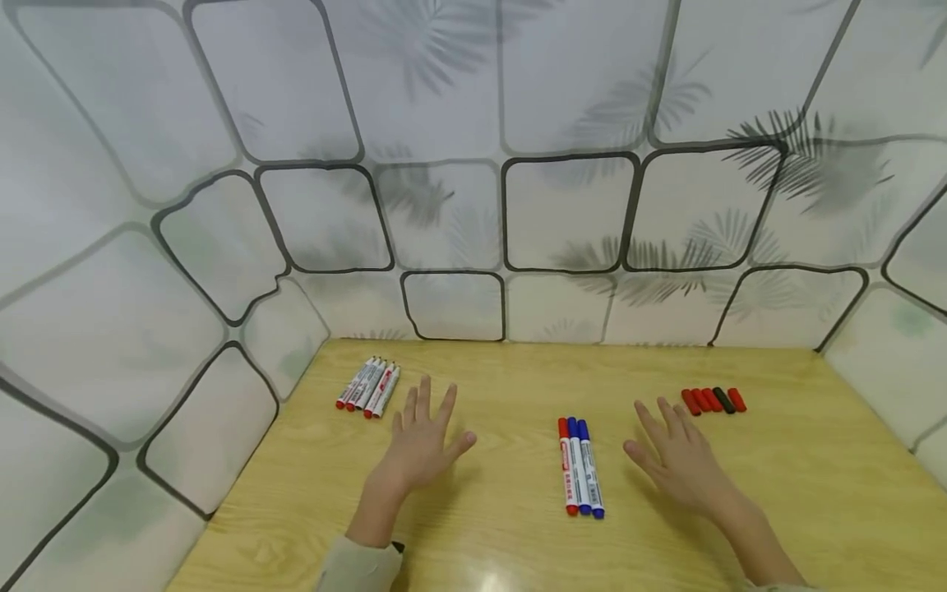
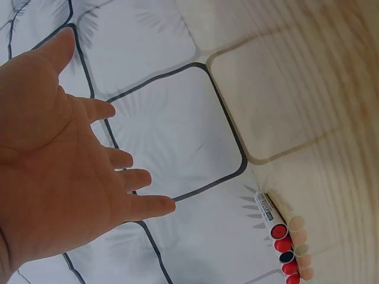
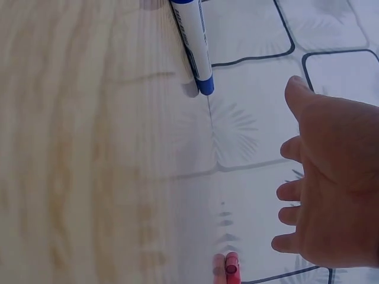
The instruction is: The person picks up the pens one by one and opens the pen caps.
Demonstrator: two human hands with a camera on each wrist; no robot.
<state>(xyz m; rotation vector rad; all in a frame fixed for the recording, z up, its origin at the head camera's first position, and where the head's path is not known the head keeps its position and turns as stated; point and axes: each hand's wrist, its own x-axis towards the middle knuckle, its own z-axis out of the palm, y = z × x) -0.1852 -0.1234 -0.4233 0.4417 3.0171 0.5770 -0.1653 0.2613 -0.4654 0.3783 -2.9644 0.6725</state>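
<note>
Holds left hand (image 1: 418,448) and right hand (image 1: 684,467) spread on either side of three capped whiteboard markers (image 1: 580,470), apparently in an empty-handed lull, needing a pinch to lift one.

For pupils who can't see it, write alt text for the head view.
A person's bare left hand and right hand spread open above a yellow wood-grain table, either side of three capped white marker pens, one red, two blue. Beyond the left hand lie five uncapped white marker pens; beyond the right, four red caps and one black cap.
</note>
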